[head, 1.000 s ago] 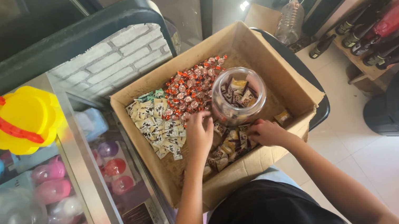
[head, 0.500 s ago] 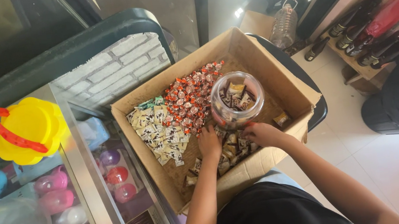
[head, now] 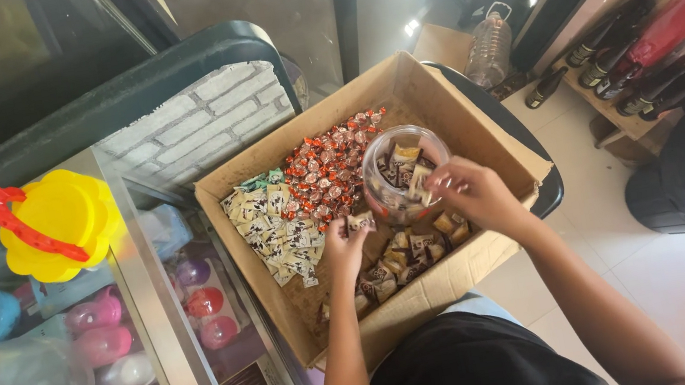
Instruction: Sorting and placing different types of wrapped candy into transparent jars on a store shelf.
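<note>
Your left hand (head: 344, 247) is low in the cardboard box (head: 399, 87), its fingers (head: 354, 225) pinched shut on a small brown-and-cream wrapped candy (head: 360, 220) lifted just above the loose pile of the same candies (head: 403, 258) at the near side of the box. Your right hand (head: 473, 192) sits at the mouth of the clear plastic jar (head: 402, 172), which lies tilted inside the box with its opening toward you; those fingers look curled at the rim, but you cannot tell whether they grip the jar or a candy. The jar already holds a fair number of the brown-and-cream candies, yet it looks only partly filled, and a good heap remains in the box, so the filling seems well short of done. The red-wrapped candies (head: 328, 167) and the pale flat sachets (head: 273, 226) lie in their own heaps farther in, apart from the jar.
</note>
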